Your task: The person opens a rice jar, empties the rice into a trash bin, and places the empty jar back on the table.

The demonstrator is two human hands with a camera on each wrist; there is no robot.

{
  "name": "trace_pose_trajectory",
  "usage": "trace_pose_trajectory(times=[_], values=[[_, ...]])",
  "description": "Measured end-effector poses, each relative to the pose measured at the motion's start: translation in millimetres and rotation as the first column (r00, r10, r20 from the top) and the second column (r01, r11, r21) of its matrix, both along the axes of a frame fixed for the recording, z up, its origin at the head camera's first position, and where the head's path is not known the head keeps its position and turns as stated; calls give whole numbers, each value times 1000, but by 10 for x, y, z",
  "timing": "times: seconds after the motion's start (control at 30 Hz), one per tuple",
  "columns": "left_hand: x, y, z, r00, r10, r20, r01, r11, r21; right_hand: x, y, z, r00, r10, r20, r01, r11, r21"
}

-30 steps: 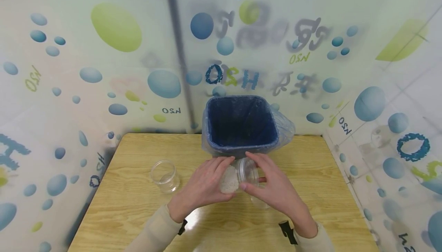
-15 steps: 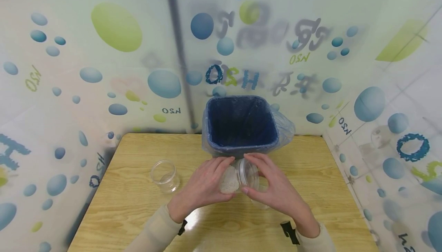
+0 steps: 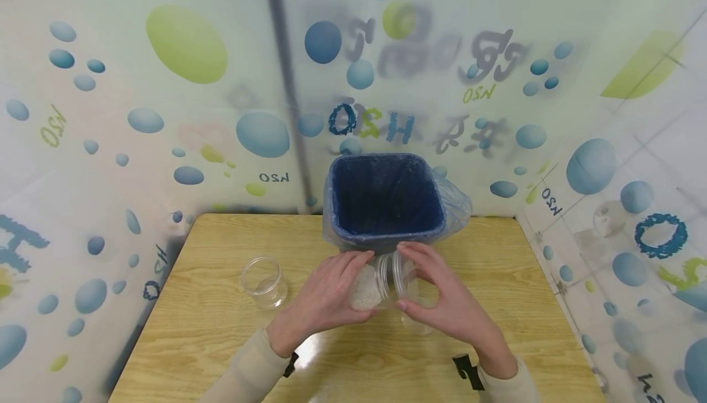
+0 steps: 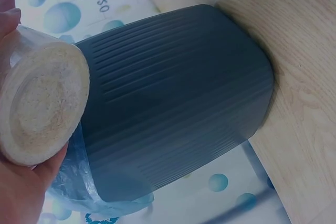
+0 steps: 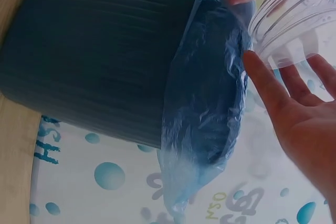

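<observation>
I log: both forearms (image 3: 240, 366) angled inward, toward the table's (image 3: 193, 329) far edge; left hand (image 3: 326, 289), gripping a sideways jar (image 3: 367, 288) before the bin (image 3: 389, 238); right hand (image 3: 450, 302), widely curved, holding its clear end-piece (image 3: 405, 280).

The jar (image 3: 366, 287) looks clear and glossy, its fill (image 4: 44, 106) rough and matt; the ringed piece (image 5: 296, 27) to its right is clear and shiny. Left cup (image 3: 265, 283): transparent, smooth. Far bin (image 4: 181, 100): matt ribbed plastic, with a crinkled, glossy plastic liner (image 5: 207, 93). Table (image 3: 204, 354): wood-grained, sheeny. Sleeves (image 3: 248, 363): matt cloth.
</observation>
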State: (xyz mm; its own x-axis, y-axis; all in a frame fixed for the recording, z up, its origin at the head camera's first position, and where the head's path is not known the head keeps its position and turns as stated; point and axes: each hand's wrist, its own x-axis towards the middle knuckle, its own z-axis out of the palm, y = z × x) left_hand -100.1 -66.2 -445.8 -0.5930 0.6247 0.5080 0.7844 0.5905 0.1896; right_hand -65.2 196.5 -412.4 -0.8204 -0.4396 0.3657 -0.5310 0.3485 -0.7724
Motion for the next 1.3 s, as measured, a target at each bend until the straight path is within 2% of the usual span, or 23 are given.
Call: trace_pose_trajectory(times=[0.4, 0.63, 0.87, 1.03, 1.2, 1.3], values=[[-21, -32, -7, 999, 7, -47, -5, 999, 49, 2, 178, -59, 997, -68, -23, 68, 998, -6], [-24, -68, -10, 999, 7, -44, -4, 998, 64, -25, 372, -238, 985, -167, -41, 168, 985, 33], [-23, -97, -15, 999, 15, -39, -13, 998, 65, -72, 548, -448, 957, -289, -7, 288, 952, 103], [-31, -108, -33, 999, 13, -47, -10, 998, 68, -130, 670, -635, 933, -349, 86, 330, 926, 181], [-41, -117, -35, 999, 9, -51, -5, 998, 69, -201, 816, -883, 899, -365, 240, 315, 922, 223], [-42, -122, -34, 999, 9, -50, -5, 997, 71, -231, 890, -1040, 881, -388, 272, 313, 908, 279]])
